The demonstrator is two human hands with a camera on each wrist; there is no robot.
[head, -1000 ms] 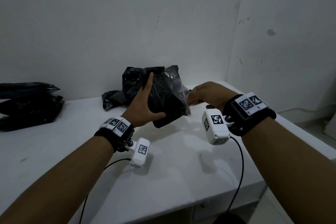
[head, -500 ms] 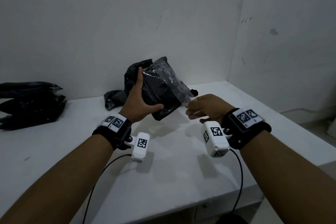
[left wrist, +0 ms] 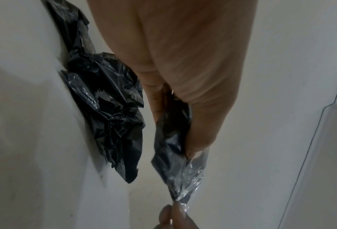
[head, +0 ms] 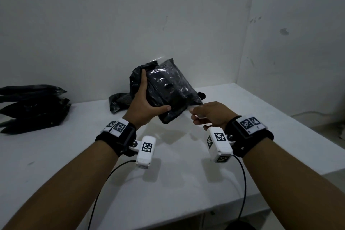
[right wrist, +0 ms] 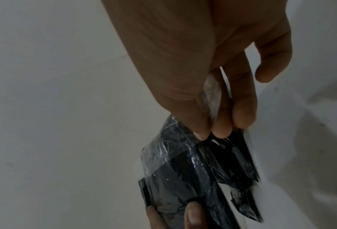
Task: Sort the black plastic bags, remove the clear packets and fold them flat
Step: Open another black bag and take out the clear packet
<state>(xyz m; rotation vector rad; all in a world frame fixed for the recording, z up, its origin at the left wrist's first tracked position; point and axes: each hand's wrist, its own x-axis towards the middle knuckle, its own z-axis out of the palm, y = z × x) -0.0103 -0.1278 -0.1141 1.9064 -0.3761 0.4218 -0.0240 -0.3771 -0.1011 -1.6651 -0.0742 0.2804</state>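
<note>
A bundle of black plastic bags wrapped in a clear packet (head: 168, 87) is held up above the white table (head: 168, 183). My left hand (head: 145, 106) grips the bundle from its left side, thumb under it. My right hand (head: 209, 115) pinches the clear packet's loose end (right wrist: 212, 96) between thumb and fingers. In the left wrist view the clear film (left wrist: 189, 182) stretches from my left thumb to the right fingertips (left wrist: 175, 216). In the right wrist view the wrapped black bundle (right wrist: 193, 175) hangs below the pinching fingers (right wrist: 222, 128).
A crumpled black bag (head: 119, 101) lies on the table by the back wall, behind the bundle. A stack of flat black bags (head: 33, 108) sits at the far left. The walls meet in a corner at the back right; the table's right edge (head: 298, 117) drops off.
The bundle has risen a little and tilted; my right hand drew back toward me from the bundle's edge, now pinching the clear packet's end and stretching it out.
</note>
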